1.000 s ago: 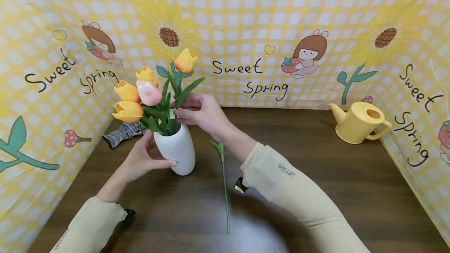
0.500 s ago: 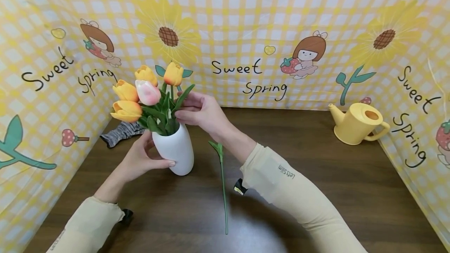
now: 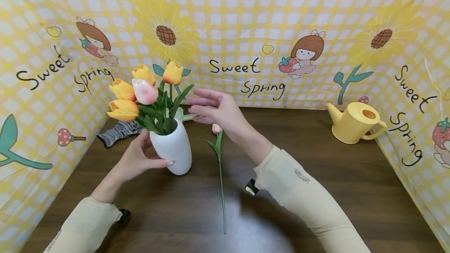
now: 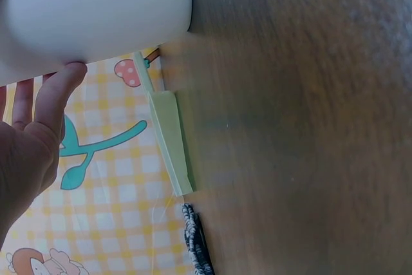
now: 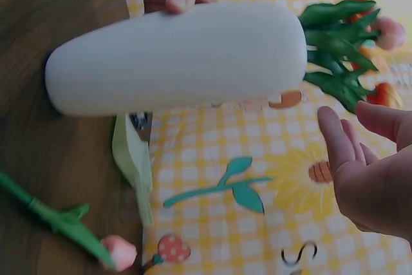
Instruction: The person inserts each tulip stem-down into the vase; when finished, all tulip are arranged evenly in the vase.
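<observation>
A white vase [image 3: 172, 149] stands on the dark wooden table, held round its side by my left hand [image 3: 135, 159]. In the left wrist view, fingers [image 4: 55, 98] of that hand lie against the vase wall. Several yellow-orange tulips [image 3: 173, 73] and one pink-white tulip [image 3: 145, 91] rise from its mouth, green leaves spreading over the rim. My right hand [image 3: 225, 112] hovers just right of the leaves, fingers extended and holding nothing. Below it lies a single tulip with a pink bloom [image 3: 216, 128], its green stem [image 3: 222, 190] pointing toward me; the hand partly covers the bloom.
Behind the vase lies a pale green long-handled thing [image 4: 166, 140], mostly hidden in the head view. A grey mottled cloth item [image 3: 119, 132] is at the back left. The yellow watering can [image 3: 356, 123] stands far right. Checked fabric walls [image 3: 239, 22] enclose the table.
The right hand lowered the upright yellow-orange tulip leftward into the vase, then let go and drew away to the right. More of the lying tulip's bloom shows. The left hand stays on the vase.
</observation>
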Demonstrator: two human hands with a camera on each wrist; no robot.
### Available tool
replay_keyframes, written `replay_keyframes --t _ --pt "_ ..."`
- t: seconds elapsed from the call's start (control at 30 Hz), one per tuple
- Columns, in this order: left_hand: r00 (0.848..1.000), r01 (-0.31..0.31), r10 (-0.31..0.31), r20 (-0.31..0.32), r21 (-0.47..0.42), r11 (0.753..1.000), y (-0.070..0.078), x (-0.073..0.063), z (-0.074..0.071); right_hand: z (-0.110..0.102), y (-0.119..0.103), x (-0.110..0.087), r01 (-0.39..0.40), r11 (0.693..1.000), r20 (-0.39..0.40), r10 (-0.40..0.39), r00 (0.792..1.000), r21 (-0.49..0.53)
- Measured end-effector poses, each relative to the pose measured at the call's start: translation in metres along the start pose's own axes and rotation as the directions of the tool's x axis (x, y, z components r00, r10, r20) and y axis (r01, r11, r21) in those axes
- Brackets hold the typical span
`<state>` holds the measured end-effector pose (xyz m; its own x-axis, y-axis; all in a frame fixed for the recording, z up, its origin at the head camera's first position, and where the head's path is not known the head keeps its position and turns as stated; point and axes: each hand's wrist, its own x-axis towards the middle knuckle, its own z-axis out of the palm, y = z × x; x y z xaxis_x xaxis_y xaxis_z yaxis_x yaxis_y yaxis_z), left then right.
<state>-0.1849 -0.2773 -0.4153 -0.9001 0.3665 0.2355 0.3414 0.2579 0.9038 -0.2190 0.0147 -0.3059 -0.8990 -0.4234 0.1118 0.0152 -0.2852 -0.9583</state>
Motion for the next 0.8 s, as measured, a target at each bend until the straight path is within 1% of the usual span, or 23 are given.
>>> replay_keyframes --t 0.07,0.13,0.2,0.27,0.33,0.4,0.5,0.63,0.8 --pt "1.000 -0.004 0.004 -0.001 0.009 1.000 0.001 -0.001 -0.001 -0.010 0.004 -0.007 -0.010 0.999 -0.017 0.009 1.000 -0.036" --pt "1.000 -0.002 0.002 -0.006 0.009 1.000 0.002 -0.002 -0.002 -0.020 0.010 -0.013 -0.044 0.996 -0.031 0.042 0.999 -0.083" --pt "1.000 -0.001 0.001 -0.009 0.008 1.000 0.003 -0.002 -0.003 -0.032 0.021 -0.019 -0.097 0.985 -0.041 0.092 0.995 -0.145" --pt "1.000 -0.001 0.001 -0.009 0.011 1.000 0.003 -0.002 -0.003 -0.044 0.035 -0.024 -0.175 0.965 -0.052 0.168 0.984 -0.198" --pt "1.000 0.000 0.000 -0.011 0.012 1.000 0.003 -0.002 -0.003 -0.055 0.052 -0.029 -0.261 0.934 -0.058 0.255 0.965 -0.244" --pt "1.000 -0.004 0.004 -0.008 0.018 1.000 0.003 -0.002 -0.003 -0.064 0.070 -0.034 -0.341 0.896 -0.066 0.336 0.939 -0.286" --pt "1.000 -0.010 0.010 -0.003 0.021 1.000 0.004 -0.002 -0.002 -0.073 0.091 -0.040 -0.428 0.839 -0.076 0.429 0.900 -0.335" --pt "1.000 -0.020 0.020 -0.003 0.014 1.000 0.004 -0.002 -0.001 -0.078 0.109 -0.045 -0.484 0.786 -0.080 0.494 0.866 -0.384" --pt "1.000 -0.030 0.030 -0.002 -0.002 1.000 0.001 0.001 0.003 -0.081 0.119 -0.047 -0.535 0.738 -0.089 0.551 0.830 -0.411"
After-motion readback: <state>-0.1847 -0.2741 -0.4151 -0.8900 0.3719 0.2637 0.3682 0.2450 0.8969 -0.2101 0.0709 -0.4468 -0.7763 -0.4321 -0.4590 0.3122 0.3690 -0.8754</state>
